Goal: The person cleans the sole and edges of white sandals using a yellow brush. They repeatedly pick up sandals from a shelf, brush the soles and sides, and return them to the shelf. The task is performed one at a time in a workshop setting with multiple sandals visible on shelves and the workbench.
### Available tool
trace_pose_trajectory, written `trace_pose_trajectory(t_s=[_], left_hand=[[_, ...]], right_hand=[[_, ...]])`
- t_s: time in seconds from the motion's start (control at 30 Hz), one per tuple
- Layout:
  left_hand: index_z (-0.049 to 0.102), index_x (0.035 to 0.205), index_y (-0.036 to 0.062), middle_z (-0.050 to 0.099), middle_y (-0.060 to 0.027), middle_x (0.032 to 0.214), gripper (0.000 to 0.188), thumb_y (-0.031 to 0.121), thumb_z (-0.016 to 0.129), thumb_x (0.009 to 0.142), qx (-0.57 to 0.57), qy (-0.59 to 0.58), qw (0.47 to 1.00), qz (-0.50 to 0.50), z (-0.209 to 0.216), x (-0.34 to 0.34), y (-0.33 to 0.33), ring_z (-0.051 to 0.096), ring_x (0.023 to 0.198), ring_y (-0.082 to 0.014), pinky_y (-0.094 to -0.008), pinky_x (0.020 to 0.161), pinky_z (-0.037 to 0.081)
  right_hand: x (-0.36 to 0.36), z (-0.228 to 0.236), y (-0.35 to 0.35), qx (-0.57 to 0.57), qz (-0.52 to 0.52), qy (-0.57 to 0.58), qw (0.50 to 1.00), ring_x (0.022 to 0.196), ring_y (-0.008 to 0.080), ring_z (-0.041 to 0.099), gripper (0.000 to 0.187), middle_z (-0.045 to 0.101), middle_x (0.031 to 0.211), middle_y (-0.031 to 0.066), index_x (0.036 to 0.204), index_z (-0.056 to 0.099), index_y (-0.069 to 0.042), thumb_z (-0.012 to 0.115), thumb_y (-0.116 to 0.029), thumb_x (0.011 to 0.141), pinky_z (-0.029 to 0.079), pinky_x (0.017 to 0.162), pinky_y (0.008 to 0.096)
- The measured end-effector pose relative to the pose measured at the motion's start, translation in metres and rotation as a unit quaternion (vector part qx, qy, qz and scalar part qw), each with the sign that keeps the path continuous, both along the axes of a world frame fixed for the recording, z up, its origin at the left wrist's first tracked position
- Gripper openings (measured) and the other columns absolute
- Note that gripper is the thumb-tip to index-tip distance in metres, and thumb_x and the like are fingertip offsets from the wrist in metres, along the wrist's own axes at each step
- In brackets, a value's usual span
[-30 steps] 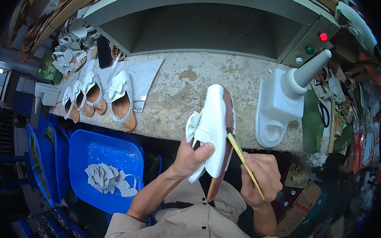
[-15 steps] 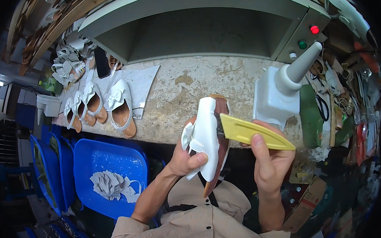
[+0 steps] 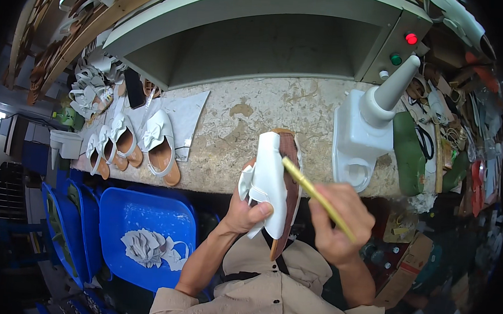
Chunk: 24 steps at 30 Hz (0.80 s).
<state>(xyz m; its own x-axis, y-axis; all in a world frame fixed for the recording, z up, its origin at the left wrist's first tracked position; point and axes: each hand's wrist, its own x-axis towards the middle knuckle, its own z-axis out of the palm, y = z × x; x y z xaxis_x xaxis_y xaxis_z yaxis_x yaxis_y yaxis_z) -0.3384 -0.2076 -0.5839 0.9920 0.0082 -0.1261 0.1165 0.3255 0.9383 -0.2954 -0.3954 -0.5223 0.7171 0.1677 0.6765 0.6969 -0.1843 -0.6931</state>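
Observation:
A white sandal (image 3: 270, 172) with a bow stands on its side at the bench's near edge, its brown underside (image 3: 284, 199) facing right. My left hand (image 3: 249, 211) is closed round it, thumb on the white upper and fingers hidden behind. My right hand (image 3: 342, 223) grips a flat, tapered yellow tool (image 3: 312, 192), seen nearly edge-on. Its far end meets or nearly meets the sandal's underside; whether it touches I cannot tell.
Several white bow sandals (image 3: 161, 146) line the bench at left. At right stands a white container with a grey cone spout (image 3: 363, 138). Behind is a grey machine housing (image 3: 270, 43) with a lit red lamp. A blue chair (image 3: 144, 208) holding white pieces sits at lower left.
The yellow tool has turned from showing its broad face to nearly edge-on. My right hand has rolled over and shifted slightly left and down; my left hand's hold stays nearly the same.

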Motion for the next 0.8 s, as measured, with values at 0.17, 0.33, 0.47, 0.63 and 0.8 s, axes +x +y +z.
trace_pose_trajectory(t_s=[0.17,0.33,0.47,0.63,0.8], left_hand=[[0.025,0.146,0.0,0.057,-0.0079,0.104,0.107,0.045,0.078,0.065,-0.012,0.014,1.0,0.01,-0.004,0.001,0.001,0.061,0.093,-0.0169,-0.0317,0.081,0.052],[0.024,0.147,0.0006,0.056,-0.0095,0.11,0.108,0.044,0.08,0.065,0.002,-0.003,1.0,-0.006,0.0,-0.004,0.0,0.062,0.096,-0.0192,-0.0341,0.084,0.053],[0.023,0.147,0.0007,0.055,-0.0121,0.118,0.103,0.037,0.08,0.069,0.019,-0.029,0.999,0.003,-0.005,-0.004,0.0,0.061,0.103,-0.0213,-0.0362,0.089,0.052],[0.023,0.147,0.0005,0.055,-0.0123,0.12,0.101,0.032,0.082,0.07,0.01,-0.048,0.999,-0.007,-0.01,-0.006,0.001,0.06,0.107,-0.0214,-0.0362,0.092,0.05],[0.027,0.145,0.0012,0.053,-0.0127,0.117,0.095,0.025,0.082,0.072,0.081,-0.119,0.99,0.004,-0.014,-0.008,0.0,0.056,0.107,-0.0236,-0.0374,0.091,0.048]], right_hand=[[0.0,0.004,-0.008,-0.001,-0.03,0.04,0.999,0.071,0.0271,0.068,0.023,0.071,0.086,0.0158,0.099,0.069,0.008,0.071,0.011,0.077,0.053,0.063,0.0323],[0.02,0.007,-0.003,-0.011,-0.053,0.027,0.998,0.071,0.0269,0.067,0.023,0.071,0.087,0.0157,0.1,0.069,0.008,0.07,0.01,0.078,0.052,0.063,0.0327],[0.011,0.0,0.002,-0.036,-0.037,0.021,0.998,0.07,0.0267,0.066,0.025,0.071,0.086,0.016,0.101,0.069,0.008,0.07,0.01,0.077,0.052,0.062,0.0327],[0.013,0.013,-0.003,-0.033,-0.058,0.016,0.998,0.068,0.0272,0.067,0.024,0.071,0.085,0.0175,0.1,0.069,0.009,0.071,0.01,0.076,0.053,0.06,0.032],[0.017,0.017,0.006,-0.021,-0.051,0.024,0.998,0.066,0.0265,0.067,0.022,0.071,0.083,0.0167,0.098,0.069,0.008,0.071,0.009,0.076,0.052,0.059,0.0319]])
